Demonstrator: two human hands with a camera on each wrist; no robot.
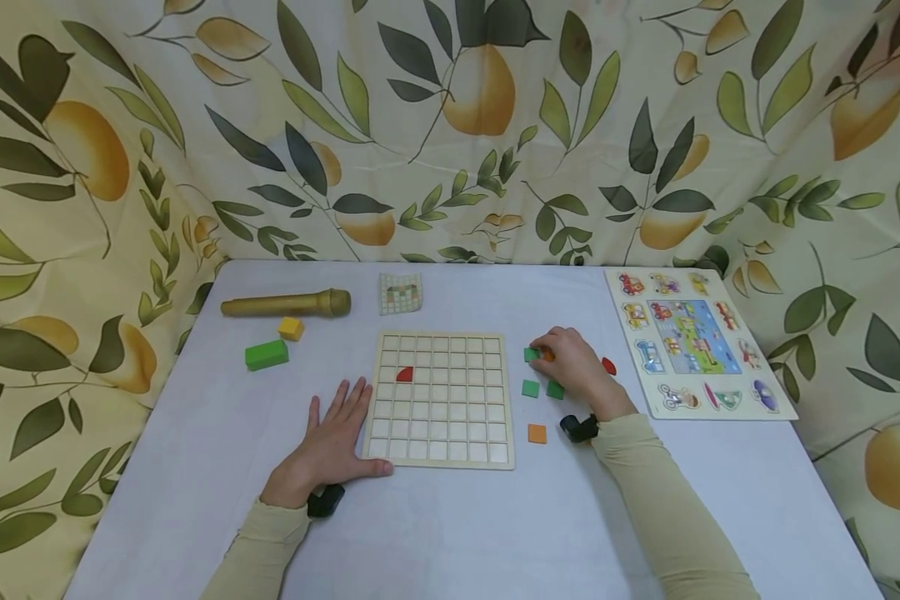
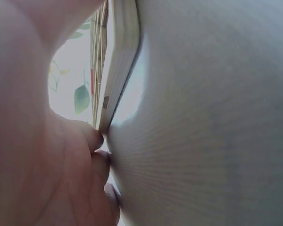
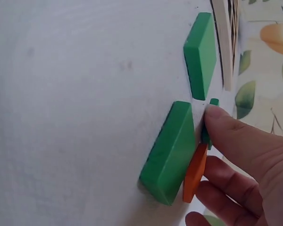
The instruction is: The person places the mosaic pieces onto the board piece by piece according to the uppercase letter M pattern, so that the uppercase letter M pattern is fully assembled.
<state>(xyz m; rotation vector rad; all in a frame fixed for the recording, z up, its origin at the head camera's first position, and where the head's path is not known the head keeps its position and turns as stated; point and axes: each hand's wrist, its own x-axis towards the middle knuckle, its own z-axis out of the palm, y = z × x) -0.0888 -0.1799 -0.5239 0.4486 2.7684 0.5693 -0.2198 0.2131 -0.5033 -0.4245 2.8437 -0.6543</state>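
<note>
My left hand (image 1: 333,446) lies with fingers spread along the left edge of a wooden grid board (image 1: 512,417), thumb at its near corner. In the left wrist view, fingertips are right at the board's side (image 2: 120,52). One red quarter-circle piece (image 1: 405,375) sits in the grid. Right of the board, my right hand (image 1: 573,362) pinches a green square tile (image 1: 531,355); its thumb overlaps that tile (image 3: 206,134) in the right wrist view. An orange piece (image 3: 195,174) shows beside the fingers. Two more green tiles (image 1: 530,388) and an orange tile (image 1: 537,434) lie nearer.
A red piece (image 1: 609,366) lies beyond the right wrist. At the right stands a picture puzzle board (image 1: 637,387). Far left are a wooden microphone-shaped stick (image 1: 285,304), a yellow block (image 1: 291,329) and a green block (image 1: 267,356). A small patterned card (image 1: 401,294) lies behind the grid.
</note>
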